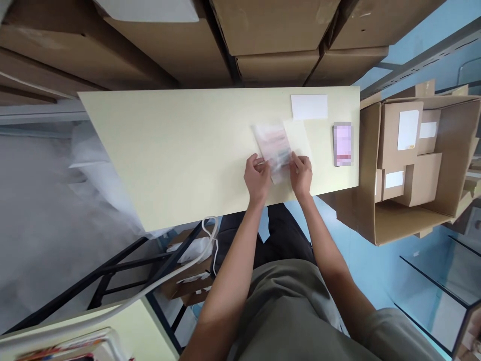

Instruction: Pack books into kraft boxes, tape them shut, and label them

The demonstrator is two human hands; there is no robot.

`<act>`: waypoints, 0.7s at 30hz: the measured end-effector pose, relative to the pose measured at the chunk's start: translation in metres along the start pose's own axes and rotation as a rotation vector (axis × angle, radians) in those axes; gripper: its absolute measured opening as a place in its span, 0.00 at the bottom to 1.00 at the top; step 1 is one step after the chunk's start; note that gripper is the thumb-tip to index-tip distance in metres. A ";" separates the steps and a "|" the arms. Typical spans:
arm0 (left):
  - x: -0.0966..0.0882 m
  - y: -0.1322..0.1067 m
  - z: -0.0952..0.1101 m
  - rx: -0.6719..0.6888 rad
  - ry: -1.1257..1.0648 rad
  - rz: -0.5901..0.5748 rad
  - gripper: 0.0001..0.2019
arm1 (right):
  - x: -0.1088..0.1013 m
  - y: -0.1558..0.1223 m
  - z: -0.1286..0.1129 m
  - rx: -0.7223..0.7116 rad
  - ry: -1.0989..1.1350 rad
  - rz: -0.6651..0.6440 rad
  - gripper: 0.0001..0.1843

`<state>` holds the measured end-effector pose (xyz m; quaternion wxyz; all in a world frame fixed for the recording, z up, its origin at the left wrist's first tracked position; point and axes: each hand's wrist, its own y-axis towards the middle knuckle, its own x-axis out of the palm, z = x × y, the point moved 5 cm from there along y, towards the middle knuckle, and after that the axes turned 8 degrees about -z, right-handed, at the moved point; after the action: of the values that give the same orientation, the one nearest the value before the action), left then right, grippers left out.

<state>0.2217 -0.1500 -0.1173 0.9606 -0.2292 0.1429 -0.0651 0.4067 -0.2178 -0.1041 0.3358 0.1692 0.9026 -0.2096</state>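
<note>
Basically, head view: left hand and right hand, fingers curled in, pinching opposite edges of a translucent packet, blurred, print unreadable. Packet's over the pale tabletop, toward its right end. White card lies beyond, pixelated lilac pack further right. Open carton with smaller boxes beside the tabletop's right end.

One view, from head: looks forward, steeply down. Shirt close, near; whole table mid-range; boxes far.
</note>
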 end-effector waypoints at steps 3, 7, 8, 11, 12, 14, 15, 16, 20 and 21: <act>-0.027 0.008 -0.006 -0.056 -0.057 0.012 0.14 | 0.023 -0.012 -0.015 -0.017 0.002 -0.113 0.26; -0.097 0.011 -0.010 -0.071 -0.018 0.211 0.11 | 0.083 -0.033 -0.062 -0.063 -0.055 -0.349 0.29; -0.116 0.008 -0.010 -0.073 0.003 0.273 0.12 | 0.100 -0.039 -0.078 -0.082 -0.084 -0.400 0.29; -0.154 -0.009 -0.002 -0.054 0.060 0.413 0.13 | 0.140 -0.050 -0.123 -0.142 -0.186 -0.499 0.26; -0.158 -0.015 0.004 -0.037 0.078 0.424 0.13 | 0.148 -0.051 -0.133 -0.154 -0.218 -0.511 0.25; -0.152 -0.024 0.018 0.004 0.123 0.386 0.12 | 0.154 -0.050 -0.143 -0.169 -0.254 -0.522 0.23; -0.143 -0.027 0.024 0.030 0.155 0.345 0.11 | 0.153 -0.047 -0.142 -0.175 -0.251 -0.534 0.21; -0.132 -0.029 0.030 0.059 0.186 0.300 0.11 | 0.150 -0.043 -0.138 -0.182 -0.232 -0.552 0.18; -0.077 -0.019 0.034 0.156 0.231 0.156 0.12 | 0.115 -0.027 -0.099 -0.167 -0.054 -0.575 0.12; -0.064 -0.014 0.031 0.160 0.237 0.138 0.11 | 0.102 -0.024 -0.087 -0.143 0.001 -0.536 0.13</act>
<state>0.1693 -0.1370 -0.0686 0.9545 -0.1323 0.2649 -0.0367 0.2760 -0.1787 -0.1071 0.2791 -0.0998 0.9277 -0.2268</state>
